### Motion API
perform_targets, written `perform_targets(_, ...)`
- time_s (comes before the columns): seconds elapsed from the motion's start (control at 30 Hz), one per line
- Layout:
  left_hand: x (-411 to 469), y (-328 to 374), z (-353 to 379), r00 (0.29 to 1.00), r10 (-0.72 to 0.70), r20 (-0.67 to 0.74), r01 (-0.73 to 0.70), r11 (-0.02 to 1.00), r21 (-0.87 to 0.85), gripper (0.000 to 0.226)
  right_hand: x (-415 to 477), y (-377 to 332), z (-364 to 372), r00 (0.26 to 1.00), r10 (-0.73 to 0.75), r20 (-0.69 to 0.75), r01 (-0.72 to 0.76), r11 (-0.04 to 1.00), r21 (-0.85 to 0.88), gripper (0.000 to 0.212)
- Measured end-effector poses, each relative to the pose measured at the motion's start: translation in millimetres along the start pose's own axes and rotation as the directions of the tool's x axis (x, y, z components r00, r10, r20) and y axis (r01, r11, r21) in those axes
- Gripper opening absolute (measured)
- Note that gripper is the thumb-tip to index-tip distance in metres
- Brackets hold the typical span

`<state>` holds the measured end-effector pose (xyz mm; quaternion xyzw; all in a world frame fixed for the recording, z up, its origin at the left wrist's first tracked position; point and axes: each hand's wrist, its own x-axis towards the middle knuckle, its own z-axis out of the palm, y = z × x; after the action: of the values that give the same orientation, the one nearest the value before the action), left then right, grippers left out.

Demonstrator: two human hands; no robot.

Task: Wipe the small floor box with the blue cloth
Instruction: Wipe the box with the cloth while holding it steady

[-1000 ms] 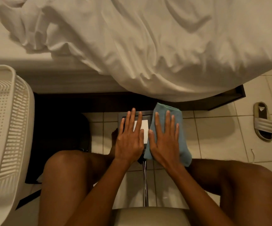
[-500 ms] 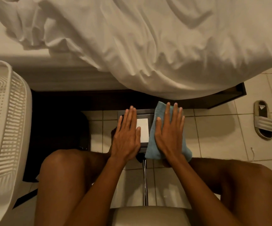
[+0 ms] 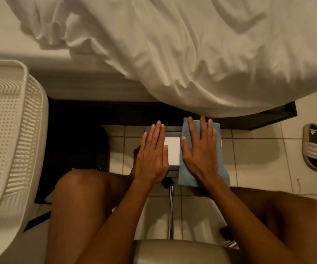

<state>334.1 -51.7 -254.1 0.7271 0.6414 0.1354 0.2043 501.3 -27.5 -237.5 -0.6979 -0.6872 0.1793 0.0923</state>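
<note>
A small dark grey box (image 3: 172,129) with a white rectangle on its top sits on the tiled floor between my knees, close to the bed frame. My left hand (image 3: 152,155) lies flat on the box's left half, fingers together and pointing away from me. The blue cloth (image 3: 185,174) covers the box's right side and hangs over its near edge. My right hand (image 3: 199,149) presses flat on the cloth with its fingers spread. The white rectangle shows in the gap between both hands.
A bed with a rumpled white duvet (image 3: 191,54) overhangs a dark frame (image 3: 268,119) just beyond the box. A white perforated plastic basket (image 3: 5,141) stands at the left. A slide sandal (image 3: 315,147) lies on the tiles at the right. A chair seat edge (image 3: 180,250) and its metal leg are below.
My right hand has slid the blue cloth away from me along the box's right side, towards the bed. My left hand has stayed flat on the box.
</note>
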Motion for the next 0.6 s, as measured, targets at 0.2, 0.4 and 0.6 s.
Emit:
perform_targets(0.2,1.4,2.3,-0.7,1.000,-0.010,0.002,0.010,1.000,-0.001,0.061,-1.9,11.3,-4.9,0.966,-0.238,0.103,0.245,0.968,-0.060,0.067)
perform_targets(0.4,0.0,1.7,-2.5,1.000,-0.005,-0.006,0.005,1.000,-0.013,0.059,-1.5,5.5,-6.2,0.951,-0.289,0.112,0.297,0.952,-0.071,0.066)
perform_targets(0.6,2.1,1.6,-2.0,1.000,-0.005,0.009,0.005,1.000,0.014,0.060,-1.4,7.5,-8.1,0.942,-0.311,0.127,0.320,0.946,-0.052,0.068)
